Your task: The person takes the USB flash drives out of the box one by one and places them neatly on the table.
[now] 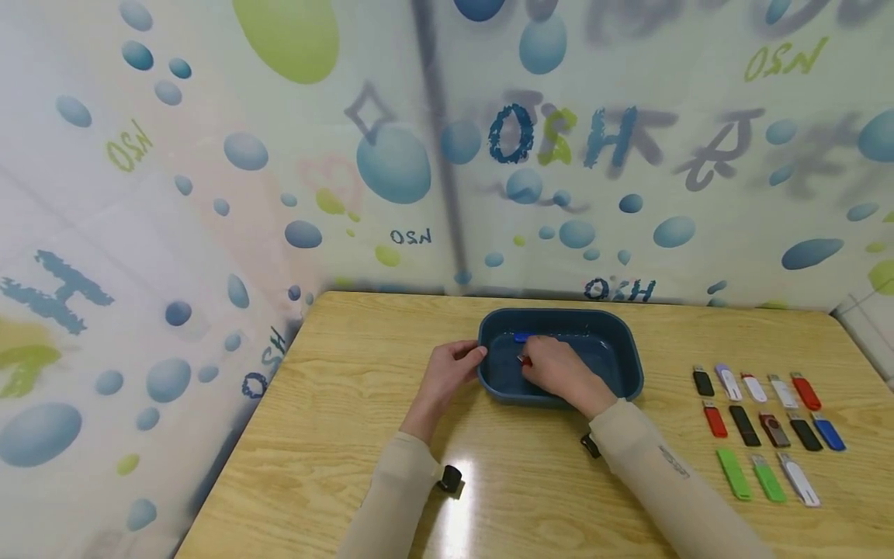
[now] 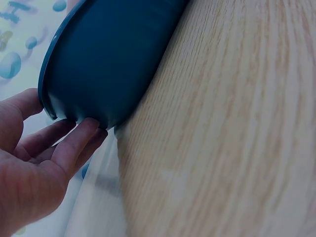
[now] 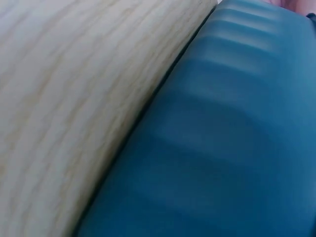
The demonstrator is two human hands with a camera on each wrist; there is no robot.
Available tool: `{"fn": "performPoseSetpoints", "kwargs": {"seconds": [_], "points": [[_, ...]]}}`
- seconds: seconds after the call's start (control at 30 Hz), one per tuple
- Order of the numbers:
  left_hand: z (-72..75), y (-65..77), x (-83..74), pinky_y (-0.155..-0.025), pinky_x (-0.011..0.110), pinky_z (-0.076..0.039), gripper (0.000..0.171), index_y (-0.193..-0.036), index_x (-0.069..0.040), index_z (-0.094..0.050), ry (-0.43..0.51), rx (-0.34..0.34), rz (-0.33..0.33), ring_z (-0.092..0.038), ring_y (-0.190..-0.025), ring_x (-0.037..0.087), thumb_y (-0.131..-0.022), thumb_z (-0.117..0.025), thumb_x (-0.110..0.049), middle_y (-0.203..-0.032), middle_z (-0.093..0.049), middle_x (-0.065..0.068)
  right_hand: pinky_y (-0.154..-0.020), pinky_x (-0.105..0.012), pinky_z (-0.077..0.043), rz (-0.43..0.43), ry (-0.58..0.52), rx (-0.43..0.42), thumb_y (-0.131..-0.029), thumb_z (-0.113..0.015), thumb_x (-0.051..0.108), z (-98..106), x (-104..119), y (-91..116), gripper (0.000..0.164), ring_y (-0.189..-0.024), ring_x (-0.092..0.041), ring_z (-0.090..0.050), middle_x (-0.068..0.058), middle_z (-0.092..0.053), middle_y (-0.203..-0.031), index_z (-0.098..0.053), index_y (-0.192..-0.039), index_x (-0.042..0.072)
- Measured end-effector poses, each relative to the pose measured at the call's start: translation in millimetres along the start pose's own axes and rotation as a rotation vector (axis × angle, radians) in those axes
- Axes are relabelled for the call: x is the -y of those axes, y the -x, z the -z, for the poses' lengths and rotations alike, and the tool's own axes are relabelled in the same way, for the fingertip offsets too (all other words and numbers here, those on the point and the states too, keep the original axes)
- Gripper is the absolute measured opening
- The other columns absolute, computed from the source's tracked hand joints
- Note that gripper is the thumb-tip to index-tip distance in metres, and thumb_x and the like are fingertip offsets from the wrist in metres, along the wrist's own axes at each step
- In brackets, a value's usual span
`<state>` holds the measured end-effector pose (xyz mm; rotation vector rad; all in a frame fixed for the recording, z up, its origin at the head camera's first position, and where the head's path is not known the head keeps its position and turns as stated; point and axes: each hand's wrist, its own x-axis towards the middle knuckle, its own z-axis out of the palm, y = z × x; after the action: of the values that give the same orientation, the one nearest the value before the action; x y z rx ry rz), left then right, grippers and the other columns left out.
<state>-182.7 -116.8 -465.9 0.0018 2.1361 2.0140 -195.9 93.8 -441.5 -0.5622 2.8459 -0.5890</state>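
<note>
A dark blue plastic box (image 1: 562,402) stands on the wooden table. My left hand (image 1: 450,369) grips the box's left end, thumb at the rim and fingers against the outer wall; the left wrist view shows this hand (image 2: 44,158) at the box (image 2: 108,59) up close. My right hand (image 1: 559,369) reaches inside and pinches a small red USB stick (image 1: 524,360), mostly covered by the fingers. Just beyond the fingers, a blue USB stick (image 1: 521,338) lies in the box. In the right wrist view the box's outer wall (image 3: 212,138) hides nearly all the hand.
Right of the box, several USB sticks lie in three rows, among them a black one (image 1: 703,381), a red one (image 1: 806,391), a blue one (image 1: 829,432) and a green one (image 1: 733,474). A patterned curtain (image 1: 391,256) hangs behind the table (image 1: 335,404).
</note>
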Motion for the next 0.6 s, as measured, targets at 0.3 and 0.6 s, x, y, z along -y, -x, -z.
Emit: {"fn": "performPoseSetpoints", "kwargs": {"seconds": [0.3,0.6], "points": [[-0.9,-1.5,1.8,-0.089,0.036,-0.061,0.038,-0.133,0.010,-0.064,-0.017,-0.002,-0.009,-0.070,-0.104,0.024,-0.104,-0.064,-0.014,-0.123,-0.068,0.025,-0.069,-0.038,-0.052,-0.047,-0.073,-0.039,-0.094,-0.070,0.009,7,-7,16,0.012,-0.078,-0.021,-0.055,-0.007,-0.063,-0.093,-0.068,-0.105,0.003],[-0.8,-2.1,1.4,-0.089,0.036,-0.061,0.037,-0.133,0.009,-0.064,-0.011,-0.006,0.006,-0.070,-0.104,0.023,-0.103,-0.065,-0.013,-0.123,-0.068,0.023,-0.069,-0.037,-0.051,-0.061,-0.118,-0.113,-0.096,-0.071,0.011,25,-17,42,0.014,-0.080,-0.022,-0.055,-0.007,-0.062,-0.098,-0.067,-0.108,0.004]]}}
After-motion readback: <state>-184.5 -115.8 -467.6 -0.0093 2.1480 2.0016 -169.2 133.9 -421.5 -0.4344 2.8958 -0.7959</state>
